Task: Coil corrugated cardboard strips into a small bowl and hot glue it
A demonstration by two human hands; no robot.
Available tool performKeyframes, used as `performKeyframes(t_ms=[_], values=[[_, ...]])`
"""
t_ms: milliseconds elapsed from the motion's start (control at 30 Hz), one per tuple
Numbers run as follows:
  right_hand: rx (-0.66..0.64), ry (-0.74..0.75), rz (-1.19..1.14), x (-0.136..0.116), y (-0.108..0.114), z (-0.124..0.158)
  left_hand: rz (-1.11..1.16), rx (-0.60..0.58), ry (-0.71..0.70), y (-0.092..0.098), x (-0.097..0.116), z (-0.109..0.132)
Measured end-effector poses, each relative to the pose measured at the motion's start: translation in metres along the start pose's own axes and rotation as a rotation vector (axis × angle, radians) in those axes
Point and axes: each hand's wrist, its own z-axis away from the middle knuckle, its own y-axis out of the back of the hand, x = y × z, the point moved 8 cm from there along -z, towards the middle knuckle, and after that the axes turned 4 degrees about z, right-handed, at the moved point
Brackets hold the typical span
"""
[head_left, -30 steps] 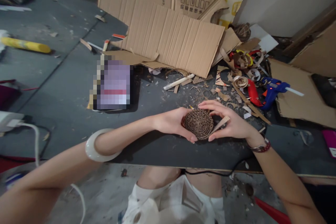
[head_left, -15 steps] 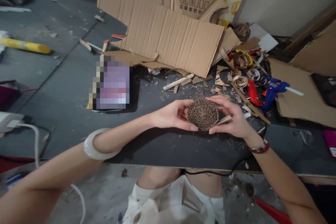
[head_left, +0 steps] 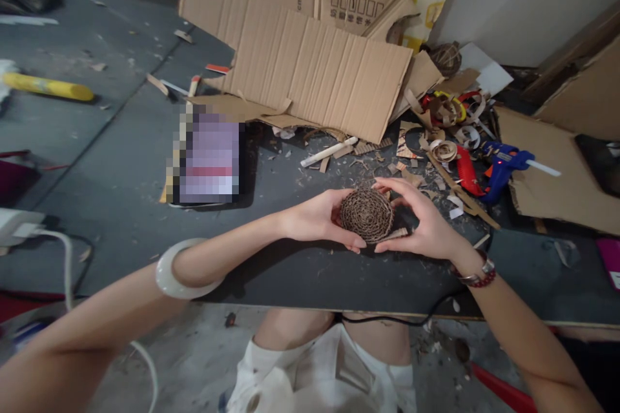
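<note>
A round coil of rolled corrugated cardboard (head_left: 366, 215) is held just above the dark table (head_left: 300, 271) between both hands. My left hand (head_left: 317, 218) cups its left side, fingers curled under and around it. My right hand (head_left: 420, 222) wraps the right side, thumb below and fingers over the top, pinching the loose end of the cardboard strip (head_left: 396, 233) against the coil. A white bangle (head_left: 177, 269) is on my left wrist and a watch (head_left: 477, 271) on my right.
A large corrugated cardboard sheet (head_left: 320, 71) and boxes lie behind. A blue glue gun (head_left: 504, 164), red-handled tool (head_left: 465, 171), cardboard curls and scraps sit at right. A white glue stick (head_left: 329, 151), a blurred dark tablet (head_left: 210, 158), a yellow tube (head_left: 46, 86) and a white cable (head_left: 53, 239) lie at left.
The coil has shifted slightly left and down from half a second ago. My right hand has pressed the loose strip end closer against the coil.
</note>
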Motion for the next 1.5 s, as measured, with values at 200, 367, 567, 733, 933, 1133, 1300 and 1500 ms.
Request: performKeyframes(t_ms=[200, 367, 567, 733, 933, 1133, 1300, 1500], values=[[-0.235, 0.071, 0.018, -0.007, -0.013, 0.002, -0.051, -0.134, 0.031, -0.012, -0.003, 0.003], [-0.199, 0.058, -0.024, -0.006, -0.011, 0.001, -0.04, -0.171, 0.023, -0.014, -0.003, 0.003], [-0.029, -0.016, -0.089, 0.003, 0.001, -0.003, -0.036, -0.129, -0.133, -0.007, 0.009, 0.002], [0.123, -0.119, -0.133, 0.017, 0.01, -0.001, -0.453, 0.097, -0.328, 0.011, 0.023, 0.005], [0.228, -0.223, -0.089, 0.023, 0.009, 0.002, -1.161, 0.315, -0.926, -0.01, 0.058, 0.034], [0.201, -0.28, -0.052, 0.027, -0.001, 0.003, -1.28, 0.226, -1.111, -0.031, 0.049, 0.043], [0.224, -0.349, -0.065, 0.034, 0.005, 0.003, -1.174, 0.395, -1.102, -0.017, 0.056, 0.044], [0.213, -0.341, -0.082, 0.037, 0.003, 0.001, -1.101, 0.548, -0.977, -0.001, 0.065, 0.04]])
